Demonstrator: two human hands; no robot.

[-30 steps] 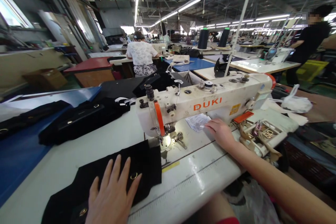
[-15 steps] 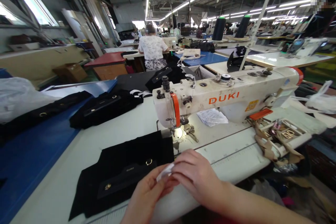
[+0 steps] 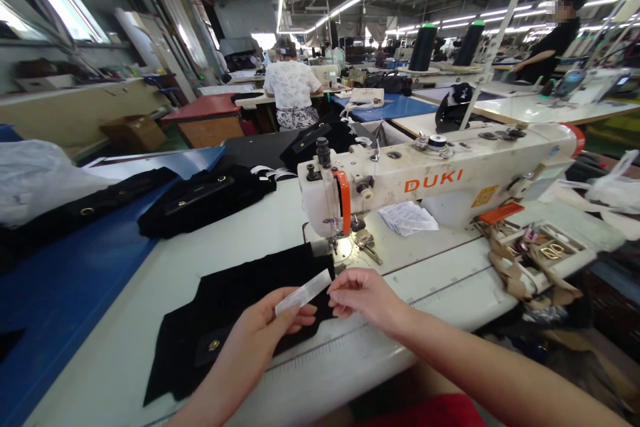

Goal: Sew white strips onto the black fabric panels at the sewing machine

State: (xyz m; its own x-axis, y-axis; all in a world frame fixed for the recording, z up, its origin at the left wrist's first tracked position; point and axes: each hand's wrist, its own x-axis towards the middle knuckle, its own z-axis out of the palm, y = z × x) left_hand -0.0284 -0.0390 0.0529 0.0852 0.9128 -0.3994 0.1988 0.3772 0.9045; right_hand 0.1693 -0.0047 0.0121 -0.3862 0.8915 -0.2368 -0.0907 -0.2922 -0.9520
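Observation:
A white fabric label (image 3: 304, 293) is pinched between the thumb and fingers of my left hand (image 3: 270, 327), above the sewing table. Just beyond the label's far end, the fingers of my right hand (image 3: 363, 297) are pinched together; whatever they hold, if anything, cannot be made out. Beneath both hands lies a black fabric panel (image 3: 240, 290) with a gold ring, partly covered by my left hand and forearm. The panel's upper right corner reaches near the lit needle area of a white sewing machine (image 3: 380, 180) marked DUKI.
A stack of white labels (image 3: 407, 218) rests on the machine bed. To the right is a tray (image 3: 570, 260) with gold metal fittings and tan straps. More black pieces (image 3: 205, 200) lie at the left, beside a blue tabletop (image 3: 95, 267). A person in a white top (image 3: 293, 90) sits ahead.
My hands have moved apart, and the label, mostly covered before, now shows lengthwise in my left hand. The view has shifted slightly. A person at the far right shows more fully.

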